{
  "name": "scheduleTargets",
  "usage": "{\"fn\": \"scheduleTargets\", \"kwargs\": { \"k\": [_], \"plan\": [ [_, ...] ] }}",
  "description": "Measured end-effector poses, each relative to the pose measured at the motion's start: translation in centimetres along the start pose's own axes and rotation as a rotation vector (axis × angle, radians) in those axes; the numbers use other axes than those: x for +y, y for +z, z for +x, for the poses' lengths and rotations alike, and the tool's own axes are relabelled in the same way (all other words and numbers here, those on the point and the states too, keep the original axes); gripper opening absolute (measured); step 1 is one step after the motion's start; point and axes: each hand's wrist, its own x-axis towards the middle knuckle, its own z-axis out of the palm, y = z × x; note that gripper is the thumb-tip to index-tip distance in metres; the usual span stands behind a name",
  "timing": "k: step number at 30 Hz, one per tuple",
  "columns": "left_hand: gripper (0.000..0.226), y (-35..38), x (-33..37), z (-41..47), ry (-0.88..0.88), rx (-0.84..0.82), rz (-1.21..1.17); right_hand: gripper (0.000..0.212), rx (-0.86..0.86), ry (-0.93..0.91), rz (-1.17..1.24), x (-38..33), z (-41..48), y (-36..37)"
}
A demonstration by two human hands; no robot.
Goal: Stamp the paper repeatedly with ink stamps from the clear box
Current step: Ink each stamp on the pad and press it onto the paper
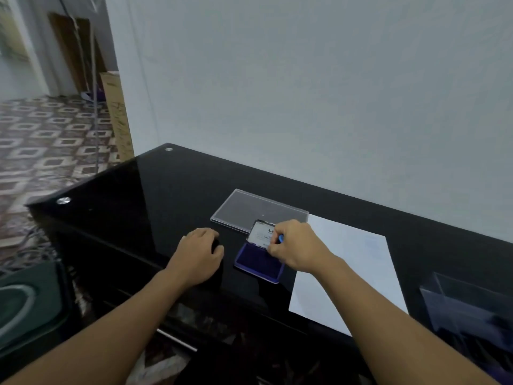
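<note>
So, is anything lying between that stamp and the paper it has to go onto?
Nothing visible does. The right hand pinches the stamp over the open ink pad, and the paper lies beside the pad on the right with no object on it.

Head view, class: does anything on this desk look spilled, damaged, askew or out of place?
Nothing stands out. The ink pad sits open with no spill visible, the paper lies flat beside it, and the clear box rests behind them. The right hand holds a stamp over the pad.
</note>
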Motion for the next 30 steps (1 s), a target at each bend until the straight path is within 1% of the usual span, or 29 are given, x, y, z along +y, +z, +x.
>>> {"fn": "scheduleTargets", "kwargs": {
  "k": [4, 10, 17, 21, 26, 30],
  "plan": [
    [0.042, 0.6, -0.3, -0.3, 0.024, 0.036, 0.037, 0.012, -0.018, -0.015, -0.005, -1.2, 1.1, 1.7],
    [0.046, 2.0, -0.7, -1.1, 0.027, 0.081, 0.104, 0.012, -0.045, -0.037, -0.094, -2.3, 2.5, 3.1],
    [0.046, 2.3, -0.8, -1.2, 0.032, 0.121, 0.124, 0.012, -0.035, -0.057, -0.145, -2.3, 3.2, 4.7],
    [0.044, 2.5, -0.8, -1.2, 0.033, 0.140, 0.125, 0.024, -0.008, -0.039, -0.112, -1.8, 2.9, 5.9],
    [0.044, 2.5, -0.6, -1.1, 0.024, 0.145, 0.134, 0.011, 0.022, -0.043, -0.082, -1.6, 2.7, 6.3],
    [0.044, 2.5, -0.6, -1.1, 0.019, 0.155, 0.137, 0.010, 0.019, -0.055, -0.075, -1.5, 2.8, 6.4]
  ]
}}
